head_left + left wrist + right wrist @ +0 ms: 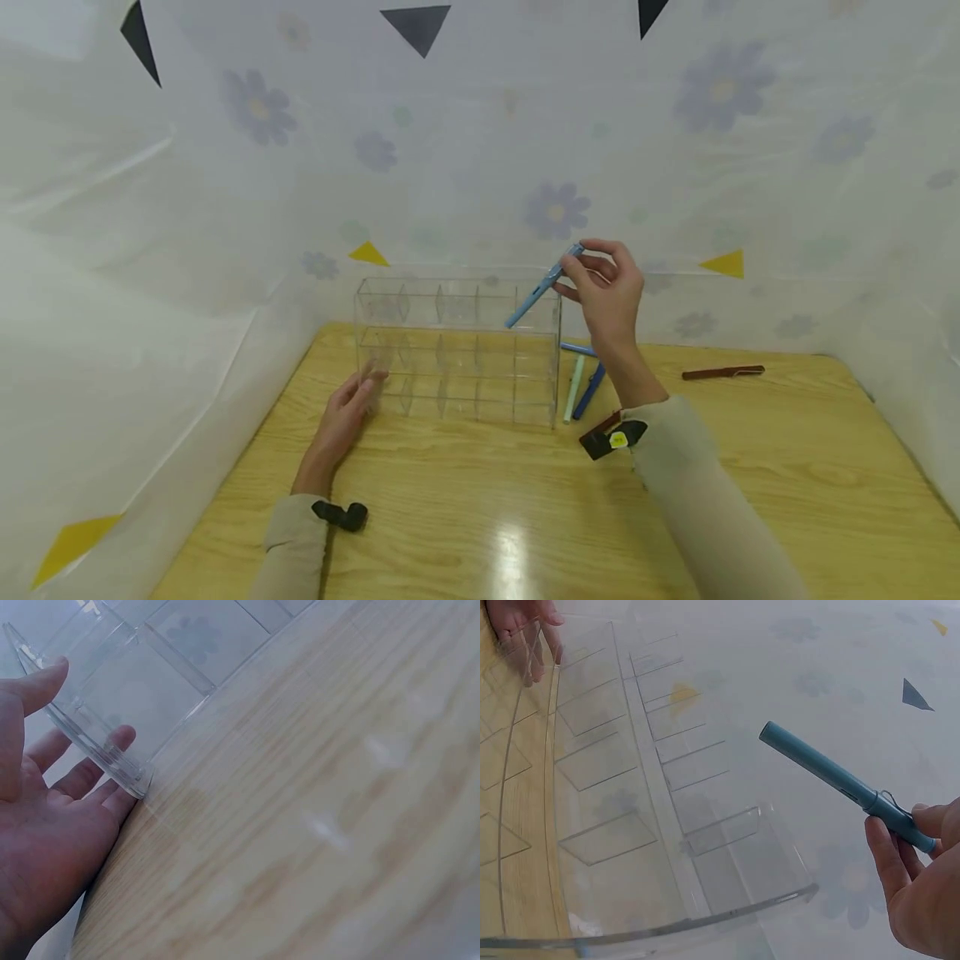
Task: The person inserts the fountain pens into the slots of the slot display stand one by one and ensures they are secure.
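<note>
- Viewing a wood-grained table (442, 500), glossy, likely slippery for smooth plastic.
- Noting a clear rack (459, 335) upright on it, compartments in rows; judging it stiff, light and crackable, best steadied by an end wall.
- Finding the left hand (347, 414) at the rack's left end wall, fingers loosely extended against it.
- Finding the right hand (611, 292) raised near the opposite end, pinching a light blue pen (534, 295) by the clip end.
- Locating that pen in the air by the rack's upper right part, tilted, free end lower and leftward. Judging it light, rigid, smooth, apt to swivel; nearer mid-barrel for a steadier hold.
- Logging also a brown pen (723, 372), well apart, and a green pen (573, 389) and dark blue pen (588, 392) just beside the rack.
</note>
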Tool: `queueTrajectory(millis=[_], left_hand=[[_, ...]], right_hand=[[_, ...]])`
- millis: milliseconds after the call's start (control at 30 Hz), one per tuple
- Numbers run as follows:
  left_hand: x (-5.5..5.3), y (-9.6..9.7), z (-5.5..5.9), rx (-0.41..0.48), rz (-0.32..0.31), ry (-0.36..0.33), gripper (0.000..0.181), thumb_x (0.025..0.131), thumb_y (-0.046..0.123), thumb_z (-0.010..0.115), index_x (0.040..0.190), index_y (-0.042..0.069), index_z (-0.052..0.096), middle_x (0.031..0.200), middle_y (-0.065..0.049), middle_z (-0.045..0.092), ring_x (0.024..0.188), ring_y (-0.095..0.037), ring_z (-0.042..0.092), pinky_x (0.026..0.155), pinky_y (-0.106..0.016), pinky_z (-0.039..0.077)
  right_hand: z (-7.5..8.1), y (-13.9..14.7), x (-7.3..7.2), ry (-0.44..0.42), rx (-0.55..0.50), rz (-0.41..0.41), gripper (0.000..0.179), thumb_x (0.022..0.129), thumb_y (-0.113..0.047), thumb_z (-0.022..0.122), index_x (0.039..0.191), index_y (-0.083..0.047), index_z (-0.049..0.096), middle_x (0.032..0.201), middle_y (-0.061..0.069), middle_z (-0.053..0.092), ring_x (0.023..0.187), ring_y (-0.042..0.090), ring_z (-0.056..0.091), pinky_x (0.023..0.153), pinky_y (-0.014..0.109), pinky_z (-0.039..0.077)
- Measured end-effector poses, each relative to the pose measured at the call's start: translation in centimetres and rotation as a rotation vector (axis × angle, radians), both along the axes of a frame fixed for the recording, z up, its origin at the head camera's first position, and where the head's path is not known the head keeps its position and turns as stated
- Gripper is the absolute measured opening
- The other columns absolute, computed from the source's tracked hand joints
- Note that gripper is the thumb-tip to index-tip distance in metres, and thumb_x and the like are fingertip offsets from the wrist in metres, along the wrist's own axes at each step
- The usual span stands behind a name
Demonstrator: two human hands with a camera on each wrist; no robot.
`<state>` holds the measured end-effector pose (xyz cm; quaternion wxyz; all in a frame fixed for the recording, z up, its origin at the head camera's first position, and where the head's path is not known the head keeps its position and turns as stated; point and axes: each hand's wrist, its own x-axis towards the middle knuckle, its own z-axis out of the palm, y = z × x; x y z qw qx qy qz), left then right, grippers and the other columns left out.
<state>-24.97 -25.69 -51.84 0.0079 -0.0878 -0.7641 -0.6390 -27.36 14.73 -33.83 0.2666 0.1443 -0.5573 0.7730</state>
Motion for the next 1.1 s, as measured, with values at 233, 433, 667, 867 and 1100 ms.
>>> queueTrajectory(millis=[233, 433, 667, 867, 1100], left_hand=[[-0.1, 0.0, 0.1, -0.005, -0.004, 0.015, 0.050, 0.112, 0.035, 0.045, 0.148, 0.001, 0.052, 0.162, -0.010, 0.039, 0.149, -0.025, 0.029, 0.101, -0.024, 0.034], [-0.2, 0.0, 0.0, -0.005, 0.000, 0.019, 0.052, 0.111, 0.034, 0.047, 0.152, 0.002, 0.048, 0.156, -0.014, 0.048, 0.147, -0.026, 0.033, 0.100, -0.018, 0.034], [0.0, 0.1, -0.3, -0.014, 0.010, 0.008, 0.051, 0.111, 0.035, 0.047, 0.147, 0.000, 0.054, 0.163, -0.006, 0.039, 0.149, -0.024, 0.031, 0.105, -0.019, 0.032], [-0.2, 0.3, -0.2, -0.048, 0.008, 0.024, 0.049, 0.111, 0.036, 0.046, 0.147, 0.003, 0.054, 0.163, -0.004, 0.038, 0.149, -0.021, 0.030, 0.111, -0.027, 0.029], [0.1, 0.6, -0.1, -0.037, 0.006, 0.015, 0.048, 0.112, 0.032, 0.046, 0.148, 0.003, 0.053, 0.159, -0.011, 0.043, 0.149, -0.023, 0.031, 0.107, -0.022, 0.030]], right_hand=[[1.7, -2.8, -1.4, 0.035, 0.021, -0.001, 0.029, 0.093, 0.001, 0.073, 0.119, 0.007, 0.061, 0.101, 0.018, 0.067, 0.087, 0.025, 0.073, 0.077, 0.039, 0.059], [3.1, -5.8, -2.8, 0.030, 0.026, -0.009, 0.027, 0.092, 0.000, 0.075, 0.115, 0.006, 0.062, 0.100, 0.018, 0.067, 0.085, 0.025, 0.074, 0.078, 0.040, 0.059], [3.6, -8.8, -4.5, 0.008, 0.094, -0.034, 0.026, 0.093, -0.005, 0.076, 0.114, 0.004, 0.063, 0.101, 0.019, 0.069, 0.085, 0.028, 0.074, 0.078, 0.037, 0.060], [2.8, -10.3, -5.8, -0.011, 0.170, -0.086, 0.023, 0.094, -0.007, 0.076, 0.111, 0.003, 0.064, 0.100, 0.017, 0.070, 0.084, 0.028, 0.074, 0.076, 0.036, 0.060], [1.4, -11.4, -6.4, -0.069, 0.228, -0.100, 0.017, 0.093, -0.006, 0.076, 0.103, 0.003, 0.066, 0.096, 0.017, 0.072, 0.084, 0.028, 0.074, 0.074, 0.035, 0.060]])
